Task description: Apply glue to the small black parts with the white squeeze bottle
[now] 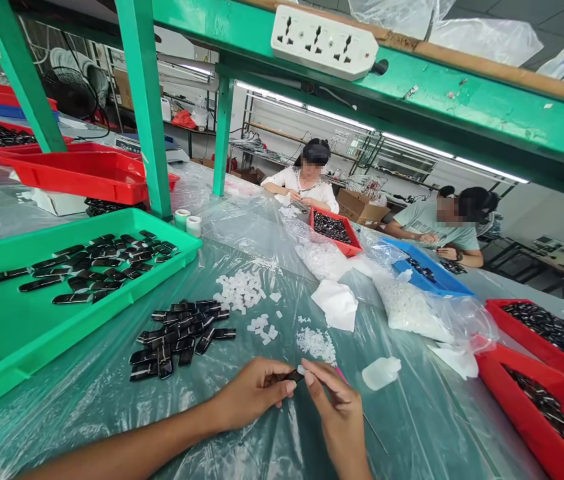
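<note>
Left hand (252, 397): thumb and fingers clamped on a black plastic piece (293, 377), which is held low over the worktop (412, 433), its far end left clear, presumably so the other hand can get at that end. Right hand (338, 413): thumb and forefinger nearly together on a small white piece (301, 369) at that same end; the close pinch suits so slight a thing, and the two hands appear to brace each other. Whether the white piece is seated or only touching, cannot tell. Beyond the left forearm lies a loose heap of black pieces (179, 341), with a heap of white pieces (240, 291) behind it and a scatter of finer white bits (316, 345) just past the fingers; likely set so for short reaches. The green tray (7, 330), farther left, bears more black pieces, spread rather than stacked. A translucent bottle (381, 373) lies on its side to the right. A thin metal rod (375, 433) shows beside the right hand (held or merely lying there, unclear).
</note>
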`<action>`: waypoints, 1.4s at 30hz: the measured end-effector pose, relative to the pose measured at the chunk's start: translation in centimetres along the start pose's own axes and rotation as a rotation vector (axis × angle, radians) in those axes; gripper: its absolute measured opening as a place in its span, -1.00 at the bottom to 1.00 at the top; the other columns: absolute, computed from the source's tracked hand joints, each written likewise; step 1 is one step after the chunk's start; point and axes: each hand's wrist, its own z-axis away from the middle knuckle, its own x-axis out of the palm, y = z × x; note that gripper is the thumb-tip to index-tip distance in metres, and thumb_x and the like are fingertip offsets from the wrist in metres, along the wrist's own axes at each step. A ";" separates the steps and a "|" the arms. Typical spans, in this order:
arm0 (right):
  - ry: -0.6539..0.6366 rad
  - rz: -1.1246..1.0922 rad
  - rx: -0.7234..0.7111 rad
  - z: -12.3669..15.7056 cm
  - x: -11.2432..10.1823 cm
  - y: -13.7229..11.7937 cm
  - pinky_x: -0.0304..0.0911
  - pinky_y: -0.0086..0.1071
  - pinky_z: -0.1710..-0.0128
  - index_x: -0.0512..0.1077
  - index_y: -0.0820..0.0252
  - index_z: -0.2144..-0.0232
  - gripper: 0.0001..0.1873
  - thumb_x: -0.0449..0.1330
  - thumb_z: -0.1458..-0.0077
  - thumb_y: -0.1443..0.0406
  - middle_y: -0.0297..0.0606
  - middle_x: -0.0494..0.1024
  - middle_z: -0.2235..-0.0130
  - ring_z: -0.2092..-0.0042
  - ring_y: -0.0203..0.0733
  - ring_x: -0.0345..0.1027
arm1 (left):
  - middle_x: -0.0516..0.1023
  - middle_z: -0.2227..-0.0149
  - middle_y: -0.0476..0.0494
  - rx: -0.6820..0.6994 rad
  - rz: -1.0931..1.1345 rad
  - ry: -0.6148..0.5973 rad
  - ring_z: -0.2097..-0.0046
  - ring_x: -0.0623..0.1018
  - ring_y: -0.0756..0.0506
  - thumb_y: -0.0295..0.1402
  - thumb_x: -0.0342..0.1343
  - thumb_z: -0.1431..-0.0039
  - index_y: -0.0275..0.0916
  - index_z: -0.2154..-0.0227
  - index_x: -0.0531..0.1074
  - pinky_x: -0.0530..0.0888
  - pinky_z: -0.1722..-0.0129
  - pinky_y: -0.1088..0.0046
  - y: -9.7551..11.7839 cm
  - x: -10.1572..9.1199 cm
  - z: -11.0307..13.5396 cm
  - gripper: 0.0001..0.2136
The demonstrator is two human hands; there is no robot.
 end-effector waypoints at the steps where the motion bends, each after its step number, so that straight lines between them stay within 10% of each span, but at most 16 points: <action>1: -0.004 0.006 -0.008 0.0 0.0 0.1 0.27 -0.31 0.12 0.54 0.01 0.24 -0.79 0.17 -0.06 0.24 -0.27 0.55 0.21 0.14 -0.15 0.39 | 0.36 0.47 -0.06 0.000 -0.004 -0.001 0.47 0.35 0.01 -0.16 -0.03 -0.20 -0.39 0.41 0.44 0.28 0.46 0.54 0.1 0.0 0.0 -0.66; 25: -0.014 0.045 -0.030 1.1 1.6 -0.3 0.30 -0.19 0.08 0.47 0.05 0.15 -0.72 0.07 -0.13 0.17 -0.16 0.47 0.04 0.01 -0.04 0.33 | 0.30 0.54 -0.02 -0.030 0.137 -0.056 0.55 0.28 0.07 -0.06 -0.05 -0.18 -0.36 0.43 0.40 0.22 0.52 0.58 0.8 -0.4 0.1 -0.60; 36: 0.051 1.024 -0.278 -2.8 -4.1 1.5 0.20 -0.12 0.21 0.49 0.11 0.37 -0.85 0.11 -0.06 0.35 -0.17 0.48 0.23 0.16 0.02 0.29 | 0.37 0.49 -0.04 -0.067 0.120 0.076 0.51 0.36 0.03 -0.11 0.00 -0.17 -0.35 0.27 0.47 0.31 0.48 0.55 -0.1 -0.5 -0.3 -0.63; 42: 0.014 1.140 -0.306 -3.1 -4.2 2.5 0.15 -0.16 0.30 0.51 0.08 0.43 -0.82 0.12 -0.03 0.40 -0.19 0.49 0.31 0.23 0.03 0.28 | 0.38 0.50 -0.05 -0.084 0.112 0.083 0.50 0.36 0.02 -0.08 0.02 -0.14 -0.35 0.22 0.48 0.32 0.47 0.54 -0.2 -0.4 -0.3 -0.60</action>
